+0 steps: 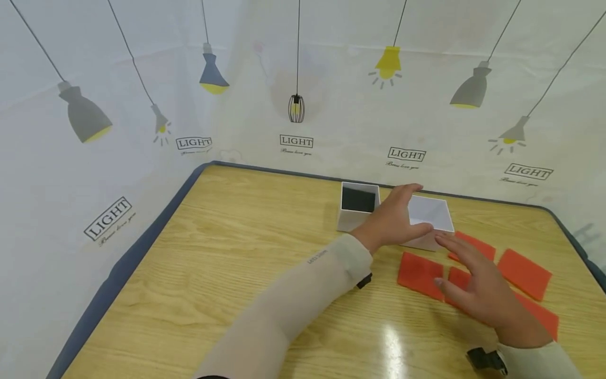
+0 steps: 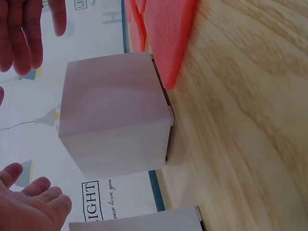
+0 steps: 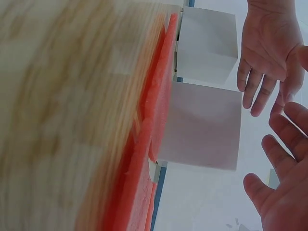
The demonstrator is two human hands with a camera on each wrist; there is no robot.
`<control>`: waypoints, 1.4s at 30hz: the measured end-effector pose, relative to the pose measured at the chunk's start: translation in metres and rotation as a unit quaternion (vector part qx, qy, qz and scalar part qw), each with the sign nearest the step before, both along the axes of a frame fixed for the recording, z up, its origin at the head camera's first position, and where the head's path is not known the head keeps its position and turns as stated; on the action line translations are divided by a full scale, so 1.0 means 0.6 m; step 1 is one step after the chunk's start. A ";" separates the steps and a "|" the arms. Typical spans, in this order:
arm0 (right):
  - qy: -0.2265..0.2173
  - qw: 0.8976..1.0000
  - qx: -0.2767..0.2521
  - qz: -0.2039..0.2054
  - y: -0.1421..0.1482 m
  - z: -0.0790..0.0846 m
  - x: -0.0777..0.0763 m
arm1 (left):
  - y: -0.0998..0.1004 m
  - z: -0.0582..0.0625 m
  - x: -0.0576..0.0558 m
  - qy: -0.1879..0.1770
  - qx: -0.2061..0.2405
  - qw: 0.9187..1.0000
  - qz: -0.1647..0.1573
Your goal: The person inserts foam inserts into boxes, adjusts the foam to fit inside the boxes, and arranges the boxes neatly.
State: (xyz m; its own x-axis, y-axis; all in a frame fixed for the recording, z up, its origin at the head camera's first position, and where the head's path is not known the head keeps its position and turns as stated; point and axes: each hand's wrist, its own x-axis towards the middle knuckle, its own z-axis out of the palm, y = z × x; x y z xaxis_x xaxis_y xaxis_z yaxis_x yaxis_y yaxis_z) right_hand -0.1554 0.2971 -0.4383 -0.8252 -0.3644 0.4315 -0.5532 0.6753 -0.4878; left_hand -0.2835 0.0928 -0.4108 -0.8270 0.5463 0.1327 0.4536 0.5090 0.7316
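Note:
Two open white boxes stand side by side near the table's back edge. Dark material shows inside the left box (image 1: pixel 349 220); the right box (image 1: pixel 430 211) shows a pale interior. My left hand (image 1: pixel 392 217) hovers over the boxes with fingers and thumb extended, covering part of both in the head view. In the left wrist view, the fingers of that hand (image 2: pixel 33 204) are apart from the box walls. My right hand (image 1: pixel 487 284) is held above several flat red foam-like pieces (image 1: pixel 420 272), thumb and fingers spread, nothing in its grasp.
The wood-grain table (image 1: pixel 227 242) has a dark blue border (image 1: pixel 279 175) along its back and sides. Behind it hangs a pale sheet (image 1: pixel 341 100) printed with lamps and lettering. More red pieces (image 1: pixel 525 272) lie to the right, close to the right box.

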 end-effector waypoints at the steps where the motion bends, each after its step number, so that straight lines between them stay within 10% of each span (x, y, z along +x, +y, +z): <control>1: 0.003 1.000 -0.003 0.000 0.002 -0.001 0.000 | 0.003 -0.001 0.000 -0.001 0.003 1.000 -0.002; 25: 0.026 0.998 -0.049 -0.016 0.012 0.000 0.014 | 0.048 -0.046 -0.021 -0.038 0.014 0.997 0.059; 42: 0.033 0.998 -0.049 -0.018 0.023 -0.002 0.013 | 0.056 -0.075 -0.036 -0.138 0.107 0.983 0.063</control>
State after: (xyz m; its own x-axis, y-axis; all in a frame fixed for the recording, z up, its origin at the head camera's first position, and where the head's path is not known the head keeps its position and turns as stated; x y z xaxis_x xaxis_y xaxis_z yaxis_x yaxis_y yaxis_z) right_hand -0.1476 0.3111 -0.4394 -0.8059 -0.2885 0.5171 -0.5626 0.6454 -0.5167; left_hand -0.3051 0.1262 -0.4558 -0.9067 0.4217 -0.0054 0.1664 0.3695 0.9142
